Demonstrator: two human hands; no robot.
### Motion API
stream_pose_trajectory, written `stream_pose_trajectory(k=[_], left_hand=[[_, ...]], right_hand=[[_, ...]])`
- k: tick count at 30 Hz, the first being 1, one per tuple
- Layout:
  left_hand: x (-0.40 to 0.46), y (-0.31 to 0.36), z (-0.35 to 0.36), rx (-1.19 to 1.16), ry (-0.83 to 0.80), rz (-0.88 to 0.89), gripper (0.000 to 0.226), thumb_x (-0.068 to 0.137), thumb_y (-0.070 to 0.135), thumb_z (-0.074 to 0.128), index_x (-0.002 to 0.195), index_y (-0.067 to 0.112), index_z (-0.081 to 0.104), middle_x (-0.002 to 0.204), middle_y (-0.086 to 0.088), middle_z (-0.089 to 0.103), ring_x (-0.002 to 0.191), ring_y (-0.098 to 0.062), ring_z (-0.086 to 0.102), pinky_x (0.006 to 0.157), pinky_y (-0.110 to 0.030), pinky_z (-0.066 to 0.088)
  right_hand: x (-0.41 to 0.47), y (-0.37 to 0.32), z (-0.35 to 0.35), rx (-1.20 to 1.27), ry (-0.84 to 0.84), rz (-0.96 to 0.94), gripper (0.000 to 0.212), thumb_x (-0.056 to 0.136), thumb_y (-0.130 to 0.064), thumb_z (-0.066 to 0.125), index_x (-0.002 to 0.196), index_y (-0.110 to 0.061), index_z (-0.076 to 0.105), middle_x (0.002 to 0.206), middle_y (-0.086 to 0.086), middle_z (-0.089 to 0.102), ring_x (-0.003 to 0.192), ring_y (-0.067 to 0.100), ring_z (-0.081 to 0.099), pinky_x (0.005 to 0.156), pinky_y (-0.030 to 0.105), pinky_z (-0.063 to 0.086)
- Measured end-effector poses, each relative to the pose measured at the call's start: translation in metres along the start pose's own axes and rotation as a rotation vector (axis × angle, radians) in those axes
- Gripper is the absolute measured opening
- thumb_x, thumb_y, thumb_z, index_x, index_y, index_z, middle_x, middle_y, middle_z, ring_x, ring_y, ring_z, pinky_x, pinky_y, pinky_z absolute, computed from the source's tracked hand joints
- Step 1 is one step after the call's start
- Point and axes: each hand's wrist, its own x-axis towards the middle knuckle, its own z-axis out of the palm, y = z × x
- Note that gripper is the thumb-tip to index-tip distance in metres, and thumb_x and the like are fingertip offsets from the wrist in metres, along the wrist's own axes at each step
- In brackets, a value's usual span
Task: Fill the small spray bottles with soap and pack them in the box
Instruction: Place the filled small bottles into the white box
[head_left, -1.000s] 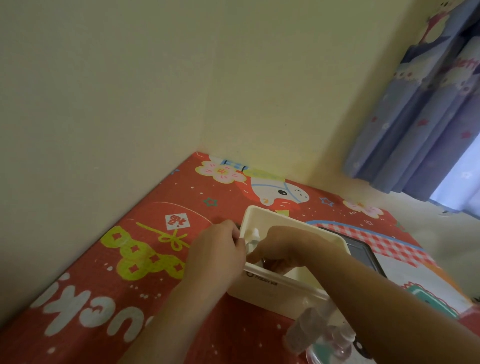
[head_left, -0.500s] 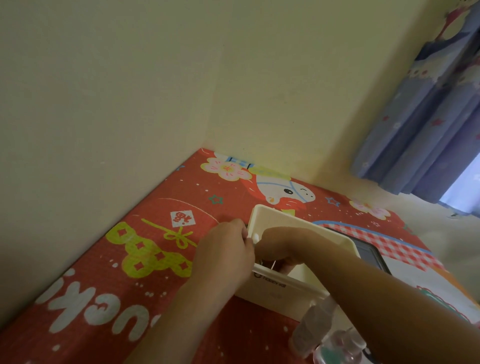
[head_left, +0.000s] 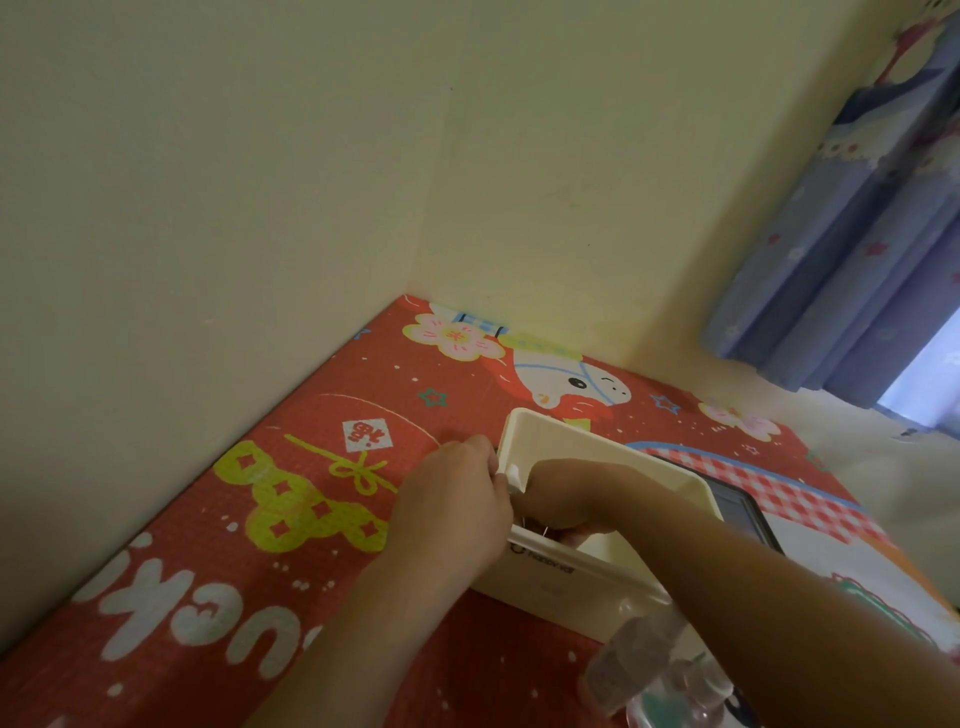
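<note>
Spray bottle (head_left: 513, 475), of which only the small white top shows, sits between the 2 hands just over the left end of the cream box (head_left: 613, 447), so it looks about to go in or be adjusted there. From here the likeliest slip is the top working loose or the bottle tipping as it is lowered, since both hands crowd one tiny part and the body of the bottle is hidden; soap could then leak into the box. The left hand (head_left: 457, 499) has its fingers curled, pinching the white top at its fingertips. The right hand (head_left: 563, 493) reaches down into the box with fingers bent, probably wrapped round the bottle's body, though the view there is too dim to be sure. More clear bottles (head_left: 634, 660) wait blurred at the near right corner, just outside the box. Everything rests on a red cartoon-printed mat (head_left: 291, 519) set against a pale wall, with blue curtains (head_left: 857, 249) at the far right.
</note>
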Motion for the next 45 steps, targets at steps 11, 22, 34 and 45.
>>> stream_pose_trajectory(k=[11,22,34,45], left_hand=[[-0.002,0.003,-0.004,0.034,0.048,0.022,0.013,0.098,0.034,0.054,0.105,0.023,0.056,0.103,0.006,0.059,0.091,-0.014,0.059,0.073,-0.031,0.048],[-0.039,0.047,-0.006,-0.026,-0.08,0.313,0.022,0.094,0.044,0.057,0.081,0.027,0.062,0.065,0.009,0.06,0.068,-0.013,0.06,0.056,-0.03,0.039],[-0.087,0.025,0.037,0.041,-0.343,0.272,0.052,0.072,0.071,0.054,0.109,0.035,0.053,0.104,0.017,0.063,0.093,-0.005,0.062,0.08,-0.029,0.053],[-0.103,0.019,0.067,-0.157,-0.257,0.194,0.042,0.072,0.065,0.059,0.103,0.037,0.055,0.096,0.02,0.07,0.085,0.004,0.066,0.078,-0.033,0.056]], right_hand=[[-0.01,0.003,-0.015,-0.03,0.135,-0.035,0.036,0.105,-0.023,0.04,0.121,0.004,0.058,0.098,0.013,0.076,0.074,0.026,0.073,0.073,0.036,0.062],[-0.094,0.067,-0.014,0.164,0.967,-0.426,0.025,0.098,-0.013,0.049,0.101,-0.022,0.072,0.078,-0.011,0.072,0.076,0.003,0.065,0.074,0.022,0.052],[-0.124,0.135,0.069,0.308,1.185,-0.435,0.021,0.091,-0.013,0.059,0.109,-0.024,0.061,0.099,-0.011,0.06,0.083,0.003,0.055,0.064,0.011,0.04],[-0.102,0.171,0.147,0.394,1.054,-0.303,0.047,0.083,-0.042,0.066,0.123,-0.026,0.049,0.103,-0.012,0.056,0.087,0.005,0.057,0.069,0.021,0.046]])
